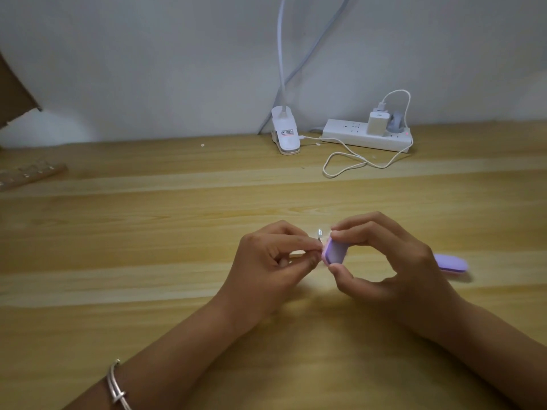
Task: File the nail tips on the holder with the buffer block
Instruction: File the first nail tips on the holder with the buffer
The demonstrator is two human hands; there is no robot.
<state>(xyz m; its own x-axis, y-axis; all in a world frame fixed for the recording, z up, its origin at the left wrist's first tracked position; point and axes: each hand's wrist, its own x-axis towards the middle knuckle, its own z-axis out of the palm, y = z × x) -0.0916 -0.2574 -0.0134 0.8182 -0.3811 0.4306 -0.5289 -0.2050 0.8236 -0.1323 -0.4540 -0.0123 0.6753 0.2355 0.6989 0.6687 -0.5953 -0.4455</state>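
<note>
Pinching a small clear holder (319, 234) between thumb and curled fingers of the left hand (272, 258), low over the wooden table (177, 232). Gripping the lilac buffer block (336, 251) in the right hand (393, 261), thumb underneath and fingertips over the top edge, with the block's end set against the holder. Cannot make out the nail tips themselves: too small and glary. By the look of it, a light foam block with a little give, easiest held by its long sides near the working end. On the holder side, probably thin, stiff, slick plastic, likely to flex or pop loose under hard strokes, so best pinched close to the tip and stroked lightly. Partly hidden behind the right hand, lying on the table, a second lilac file-like piece (451, 263). Farther back by the wall, a white clip lamp (285, 134), a power strip (367, 136) with a charger plugged in, and a looped white cable (349, 165). On the left wrist, a silver bangle (117, 386).
</note>
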